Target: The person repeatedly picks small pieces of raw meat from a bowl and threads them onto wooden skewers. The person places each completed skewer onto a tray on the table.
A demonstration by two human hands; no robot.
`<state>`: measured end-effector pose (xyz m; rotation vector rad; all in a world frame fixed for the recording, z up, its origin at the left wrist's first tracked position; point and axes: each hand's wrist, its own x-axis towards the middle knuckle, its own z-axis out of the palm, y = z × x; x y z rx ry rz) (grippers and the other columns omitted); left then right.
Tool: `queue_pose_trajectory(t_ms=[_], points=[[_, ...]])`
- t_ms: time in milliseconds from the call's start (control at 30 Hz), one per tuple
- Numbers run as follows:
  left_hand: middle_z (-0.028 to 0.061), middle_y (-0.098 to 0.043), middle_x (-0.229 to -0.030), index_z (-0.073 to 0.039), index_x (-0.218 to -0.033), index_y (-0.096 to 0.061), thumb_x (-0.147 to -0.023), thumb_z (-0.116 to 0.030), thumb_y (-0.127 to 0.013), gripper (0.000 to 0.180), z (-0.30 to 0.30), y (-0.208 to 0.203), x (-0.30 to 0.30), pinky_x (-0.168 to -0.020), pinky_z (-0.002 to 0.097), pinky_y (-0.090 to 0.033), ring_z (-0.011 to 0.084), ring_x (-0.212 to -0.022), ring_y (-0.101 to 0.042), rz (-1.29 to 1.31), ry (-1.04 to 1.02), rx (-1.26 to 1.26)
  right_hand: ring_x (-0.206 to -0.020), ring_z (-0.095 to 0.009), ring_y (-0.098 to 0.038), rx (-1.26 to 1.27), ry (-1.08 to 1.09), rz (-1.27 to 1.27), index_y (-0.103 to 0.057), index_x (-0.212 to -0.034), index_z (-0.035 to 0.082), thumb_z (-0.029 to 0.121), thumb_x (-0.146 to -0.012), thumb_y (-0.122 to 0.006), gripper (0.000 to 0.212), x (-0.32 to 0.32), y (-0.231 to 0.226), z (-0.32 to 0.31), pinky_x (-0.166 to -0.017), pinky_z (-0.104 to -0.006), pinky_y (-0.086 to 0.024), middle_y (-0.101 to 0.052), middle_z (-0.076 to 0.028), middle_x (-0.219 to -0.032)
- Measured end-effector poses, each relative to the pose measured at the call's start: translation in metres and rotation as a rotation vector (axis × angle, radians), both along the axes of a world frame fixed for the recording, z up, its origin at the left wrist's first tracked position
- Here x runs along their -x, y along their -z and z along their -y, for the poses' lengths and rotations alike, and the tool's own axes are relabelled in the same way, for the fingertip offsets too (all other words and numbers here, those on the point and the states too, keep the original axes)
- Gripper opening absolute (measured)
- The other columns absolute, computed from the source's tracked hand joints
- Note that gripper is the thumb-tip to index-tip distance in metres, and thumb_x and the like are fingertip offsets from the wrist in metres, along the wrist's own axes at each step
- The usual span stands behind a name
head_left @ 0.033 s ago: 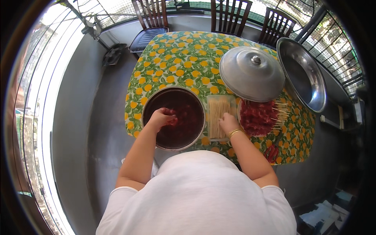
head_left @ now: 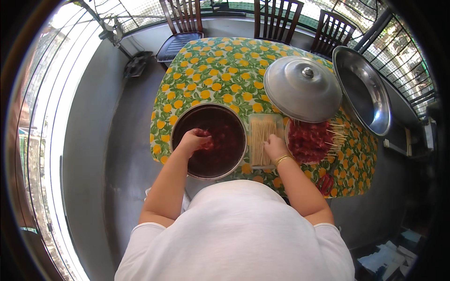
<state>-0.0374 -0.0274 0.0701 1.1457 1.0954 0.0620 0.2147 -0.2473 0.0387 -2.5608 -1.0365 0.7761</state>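
Your left hand (head_left: 193, 142) is curled over the dark liquid, its fingers closed on a piece of red meat (head_left: 206, 144); your right hand (head_left: 275, 146) has its fingertips drawn together against the pale sticks (head_left: 261, 136), though you cannot tell whether they pinch any. The round pot's rim (head_left: 211, 178) encircles your left grip, with the table's left edge just beyond it and open patterned cloth (head_left: 201, 70) ahead. A clear tray (head_left: 253, 116) lies beneath your right fingertips; close to that hand's right, a plate (head_left: 291, 156) of skewered meat (head_left: 308, 140) leaves little room, and the lid (head_left: 300, 89) blocks the way ahead-right, a basin (head_left: 358, 91) farther right. Counting around your hands: 1 pot, 1 tray, 1 plate, 1 lid, 1 basin, and 3 chairs (head_left: 276, 21) past the table's far edge.
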Motion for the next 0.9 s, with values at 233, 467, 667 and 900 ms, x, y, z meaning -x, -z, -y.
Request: queue_pose_trajectory(t_ms=[233, 467, 667, 900], points=[[0.0109, -0.068, -0.116, -0.011, -0.117, -0.058, -0.094, -0.010, -0.063, 0.024, 0.002, -0.002, 0.005, -0.095, 0.0470, -0.049, 0.0280, -0.109, -0.066, 0.191, -0.242, 0.390, -0.077, -0.037, -0.065, -0.458, 0.101, -0.235, -0.061, -0.100, 0.004, 0.022, -0.095, -0.058, 0.019, 0.025, -0.066, 0.005, -0.067, -0.0451, -0.050, -0.068, -0.020, -0.086], [0.0080, -0.067, -0.120, -0.013, -0.121, -0.057, -0.088, 0.001, -0.062, 0.036, 0.015, -0.014, -0.002, -0.096, 0.0452, -0.048, 0.0286, -0.115, -0.063, 0.472, -0.343, 0.471, -0.072, -0.031, -0.063, -0.592, -0.194, -0.431, -0.064, -0.095, 0.004, 0.016, -0.093, -0.059, 0.013, 0.083, -0.110, -0.003, -0.066, -0.0378, -0.050, -0.065, -0.016, -0.080], [0.0084, -0.068, -0.113, -0.011, -0.119, -0.058, -0.088, 0.004, -0.061, 0.034, 0.027, -0.028, -0.012, -0.093, 0.0442, -0.052, 0.0290, -0.113, -0.064, 0.677, -0.405, 0.426, -0.077, -0.036, -0.064, -0.616, -0.293, -0.279, -0.063, -0.092, 0.005, 0.016, -0.093, -0.058, 0.013, 0.094, -0.115, -0.007, -0.067, -0.0426, -0.050, -0.064, -0.017, -0.082], [0.0104, -0.070, -0.107, -0.010, -0.100, -0.060, -0.094, -0.007, -0.063, 0.007, 0.027, -0.034, -0.017, -0.088, 0.0430, -0.055, 0.0286, -0.109, -0.066, 0.690, -0.566, 0.407, -0.076, -0.036, -0.063, -0.602, -0.316, -0.221, -0.062, -0.090, 0.005, 0.016, -0.094, -0.057, 0.013, 0.100, -0.121, -0.006, -0.067, -0.0432, -0.050, -0.064, -0.016, -0.082]])
